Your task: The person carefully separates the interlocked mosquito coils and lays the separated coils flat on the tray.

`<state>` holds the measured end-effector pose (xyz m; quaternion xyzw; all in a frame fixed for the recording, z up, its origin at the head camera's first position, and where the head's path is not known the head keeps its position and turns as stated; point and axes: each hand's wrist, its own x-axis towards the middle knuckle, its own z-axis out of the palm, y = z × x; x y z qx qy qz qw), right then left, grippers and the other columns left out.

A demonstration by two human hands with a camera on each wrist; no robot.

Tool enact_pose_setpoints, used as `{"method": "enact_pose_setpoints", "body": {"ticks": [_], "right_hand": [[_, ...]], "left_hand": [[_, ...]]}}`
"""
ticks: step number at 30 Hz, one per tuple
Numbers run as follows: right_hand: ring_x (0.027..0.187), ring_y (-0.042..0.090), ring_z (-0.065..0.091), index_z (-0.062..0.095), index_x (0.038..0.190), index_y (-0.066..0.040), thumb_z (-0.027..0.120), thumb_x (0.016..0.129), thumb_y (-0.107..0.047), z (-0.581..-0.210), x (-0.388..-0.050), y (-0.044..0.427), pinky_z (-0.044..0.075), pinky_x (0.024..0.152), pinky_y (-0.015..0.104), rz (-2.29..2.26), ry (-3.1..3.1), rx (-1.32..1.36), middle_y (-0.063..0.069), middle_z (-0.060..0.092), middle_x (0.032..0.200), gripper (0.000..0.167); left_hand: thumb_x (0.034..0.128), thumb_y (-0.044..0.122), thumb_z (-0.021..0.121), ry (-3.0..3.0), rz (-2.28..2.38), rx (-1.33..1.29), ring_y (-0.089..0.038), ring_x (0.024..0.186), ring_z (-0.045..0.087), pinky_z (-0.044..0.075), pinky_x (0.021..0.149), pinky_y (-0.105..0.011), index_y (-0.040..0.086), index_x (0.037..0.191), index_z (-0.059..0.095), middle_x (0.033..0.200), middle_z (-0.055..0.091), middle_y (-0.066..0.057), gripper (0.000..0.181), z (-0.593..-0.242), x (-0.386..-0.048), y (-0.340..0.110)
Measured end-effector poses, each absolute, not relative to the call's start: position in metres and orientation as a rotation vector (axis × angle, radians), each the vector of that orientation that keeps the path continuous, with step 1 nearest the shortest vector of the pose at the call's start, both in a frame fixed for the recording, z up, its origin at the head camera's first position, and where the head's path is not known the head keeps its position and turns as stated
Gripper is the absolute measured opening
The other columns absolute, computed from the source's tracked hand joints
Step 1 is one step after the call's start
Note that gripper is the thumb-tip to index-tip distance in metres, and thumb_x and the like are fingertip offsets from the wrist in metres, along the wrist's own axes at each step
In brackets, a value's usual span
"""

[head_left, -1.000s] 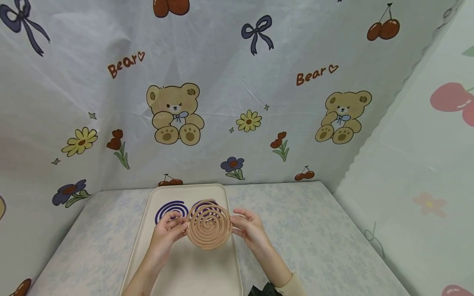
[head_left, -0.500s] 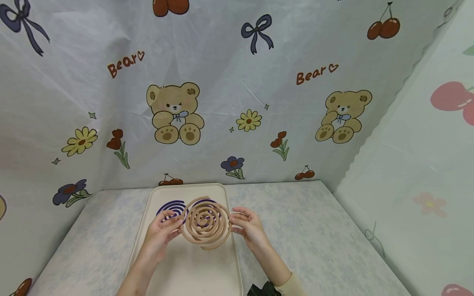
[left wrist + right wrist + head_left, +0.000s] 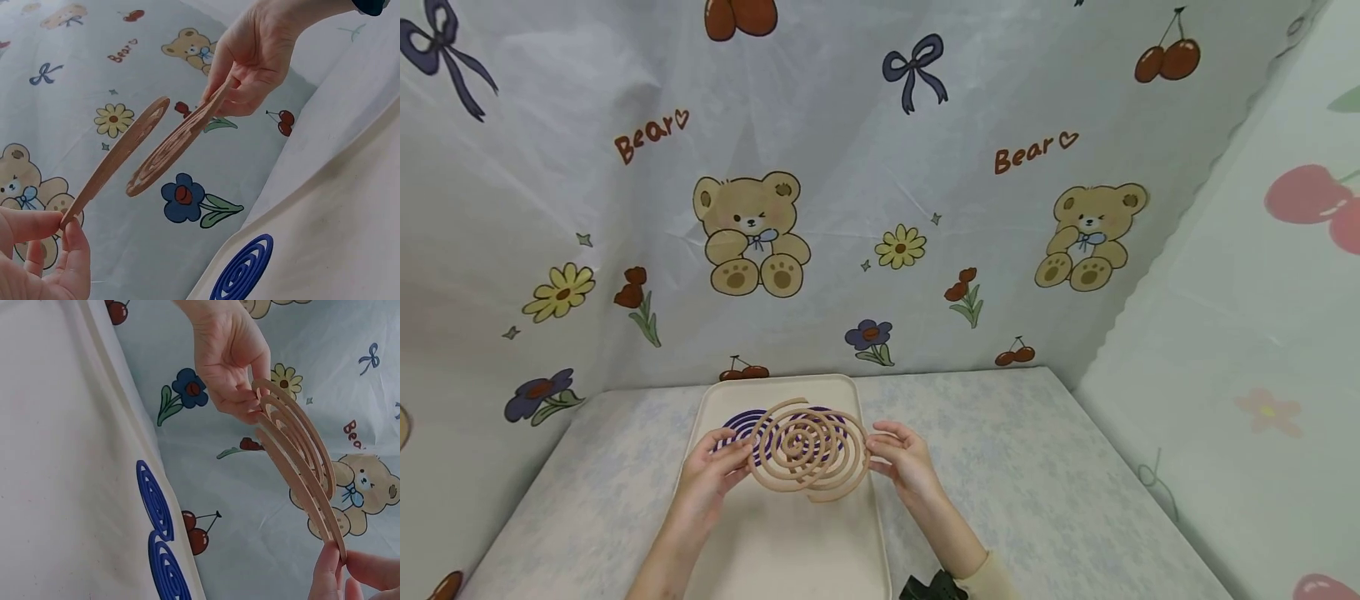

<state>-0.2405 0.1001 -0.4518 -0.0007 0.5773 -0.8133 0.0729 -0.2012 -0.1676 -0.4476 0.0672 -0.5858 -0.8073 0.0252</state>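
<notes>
Two tan mosquito coils overlap in the head view, held up over a cream tray (image 3: 790, 550). My left hand (image 3: 703, 471) pinches the left mosquito coil (image 3: 119, 156) at its outer edge, between thumb and fingers. My right hand (image 3: 908, 462) pinches the right mosquito coil (image 3: 181, 140) by its right rim. In the left wrist view a gap shows between the two coils, and both stand tilted nearly edge-on. Behind them, a blue mosquito coil (image 3: 156, 500) and a second blue mosquito coil (image 3: 169, 569) lie side by side at the tray's far end, partly covered in the head view.
The tray sits on a pale marbled table (image 3: 1000, 467), reaching almost to its back edge. A white cloth (image 3: 835, 167) printed with bears hangs behind, and another pale printed sheet (image 3: 1240, 333) stands at the right. Black gear (image 3: 934, 587) sits by my right wrist.
The two tan coils, stacked almost as one disc a second ago, have come apart sideways. My left hand has moved left with its coil; the right hand stays nearly still.
</notes>
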Motion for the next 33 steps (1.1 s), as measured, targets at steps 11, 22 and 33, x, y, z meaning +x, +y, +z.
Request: {"method": "enact_pose_setpoints", "body": {"ticks": [11, 22, 33], "right_hand": [[0.070, 0.006, 0.064, 0.060, 0.101, -0.006, 0.060, 0.086, 0.006, -0.458, -0.242, 0.101, 0.057, 0.062, 0.022, -2.431, 1.753, 0.029, -0.006, 0.068, 0.075, 0.019], [0.070, 0.005, 0.063, 0.059, 0.103, -0.004, 0.060, 0.086, 0.005, -0.469, -0.242, 0.102, 0.058, 0.064, 0.023, -2.381, 1.784, 0.036, -0.005, 0.068, 0.076, 0.019], [0.071, 0.004, 0.064, 0.056, 0.110, 0.004, 0.060, 0.086, 0.004, -0.483, -0.238, 0.101, 0.057, 0.063, 0.021, -2.346, 1.806, -0.002, -0.006, 0.068, 0.076, 0.024]], "left_hand": [[0.0899, -0.002, 0.057, -1.767, -2.487, 0.197, -0.001, 0.073, 0.065, 0.056, 0.068, -0.015, 0.022, 0.099, 0.048, 0.082, 0.070, 0.014, 0.027, -0.456, -0.194, -0.196], [0.0909, 0.000, 0.057, -1.906, -2.362, 0.261, 0.002, 0.074, 0.062, 0.054, 0.068, -0.014, 0.021, 0.113, 0.040, 0.082, 0.068, 0.018, 0.035, -0.469, -0.183, -0.213], [0.0889, -0.005, 0.055, -1.911, -2.364, 0.285, 0.003, 0.069, 0.061, 0.052, 0.062, -0.014, 0.021, 0.112, 0.039, 0.080, 0.069, 0.018, 0.038, -0.493, -0.171, -0.233]]}}
